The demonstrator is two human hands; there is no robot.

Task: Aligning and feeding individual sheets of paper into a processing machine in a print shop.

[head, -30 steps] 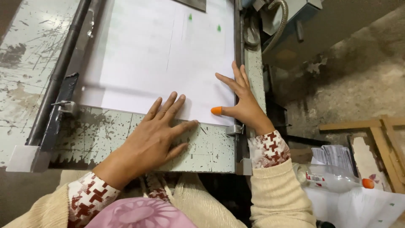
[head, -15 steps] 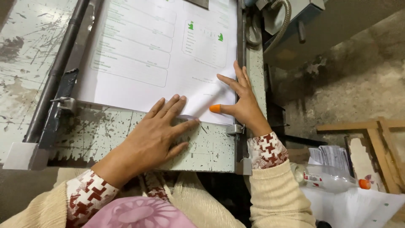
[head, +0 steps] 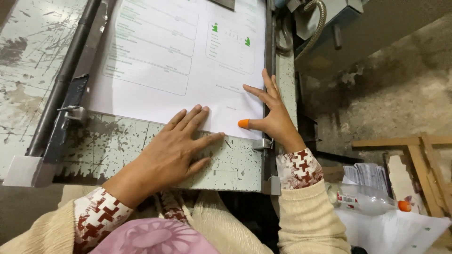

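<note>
A large white printed sheet (head: 179,61) with faint boxes and small green marks lies on a worn, paint-chipped metal machine table (head: 117,146). My left hand (head: 176,148) rests flat with fingers spread on the sheet's near edge. My right hand (head: 270,115) lies flat on the sheet's near right corner, fingers apart, with an orange rubber tip (head: 243,123) on the thumb. Neither hand grips anything. Both wrists show red-and-white patterned cuffs under cream knit sleeves.
A dark metal rail (head: 66,89) runs along the sheet's left side, a side guide (head: 269,94) along its right. Machine parts and a hose (head: 301,23) stand at the upper right. On the floor to the right lie a plastic bottle (head: 367,200), paper stacks and wooden frames (head: 419,155).
The sheet now shows printed boxes and green marks; a second ago it looked blank. Both hands stay flat at its near edge, almost in the same places.
</note>
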